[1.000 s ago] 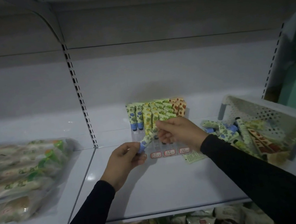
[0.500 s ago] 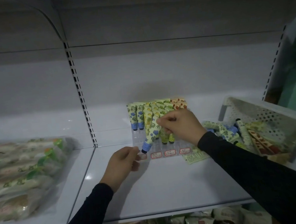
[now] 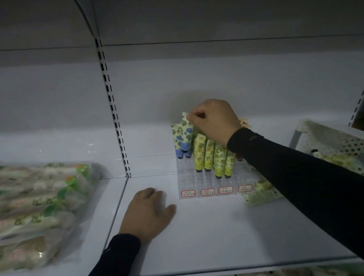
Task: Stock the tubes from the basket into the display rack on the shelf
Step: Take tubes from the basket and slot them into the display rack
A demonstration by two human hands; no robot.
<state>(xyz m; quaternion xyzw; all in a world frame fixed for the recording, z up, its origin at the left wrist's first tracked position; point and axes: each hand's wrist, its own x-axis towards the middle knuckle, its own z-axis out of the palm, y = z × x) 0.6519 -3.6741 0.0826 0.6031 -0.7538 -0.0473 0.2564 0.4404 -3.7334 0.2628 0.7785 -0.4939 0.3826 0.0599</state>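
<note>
A clear display rack (image 3: 186, 177) with red price labels stands on the white shelf (image 3: 209, 236). Blue-capped floral tubes fill its back left and yellow-green tubes (image 3: 209, 155) its middle rows. My right hand (image 3: 214, 122) pinches the top edge of a blue-flowered tube (image 3: 187, 135), which stands cap down at the rack's back left. My left hand (image 3: 148, 211) rests on the shelf left of the rack, holding nothing. The white perforated basket (image 3: 343, 141) sits tilted at the right with more tubes inside, partly hidden by my right arm.
Bagged goods in clear plastic (image 3: 31, 210) lie on the neighbouring shelf at the left, past the slotted upright (image 3: 117, 131). A pale green packet (image 3: 263, 195) lies on the shelf beside the rack's front right corner. More packets show on the shelf below.
My right hand has carried the blue-flowered tube from the rack's front up to its back left and stood it upright. My left hand let go of the cap end and dropped onto the shelf.
</note>
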